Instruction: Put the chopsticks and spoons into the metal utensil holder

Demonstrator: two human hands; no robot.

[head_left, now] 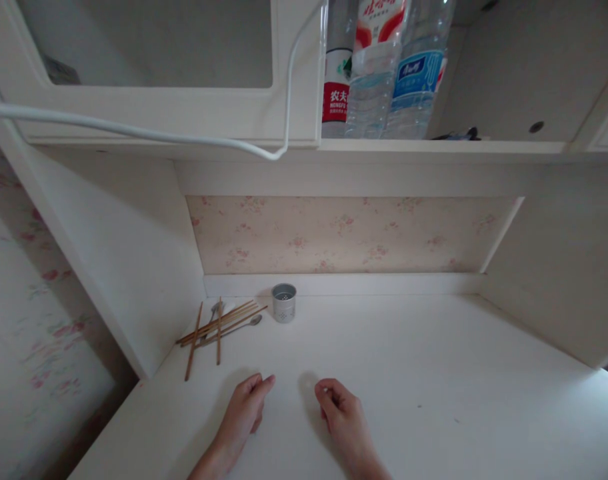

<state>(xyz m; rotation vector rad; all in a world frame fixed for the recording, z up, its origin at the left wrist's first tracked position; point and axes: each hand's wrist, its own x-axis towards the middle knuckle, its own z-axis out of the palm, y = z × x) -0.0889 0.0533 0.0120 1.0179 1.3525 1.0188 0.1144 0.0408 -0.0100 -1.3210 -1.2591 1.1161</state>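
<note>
Loosely, left hand (247,410) and right hand (341,413) rest on desk (434,360), fingers half-curled, empty.

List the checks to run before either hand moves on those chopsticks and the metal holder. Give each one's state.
1. Left hand free: ok, it rests on the desk and holds nothing.
2. Right hand free: ok, fingers loosely curled, nothing seen in it.
3. Chopsticks within sight and untouched: ok, a loose pile on the desk, ahead of the left hand and apart from it.
4. Chopsticks aligned: not ok, they lie crossed at different angles.
5. Metal holder upright, mouth up: ok, just right of the pile.
6. Spoon free of the pile: not ok, its handle runs under the chopsticks.
</note>
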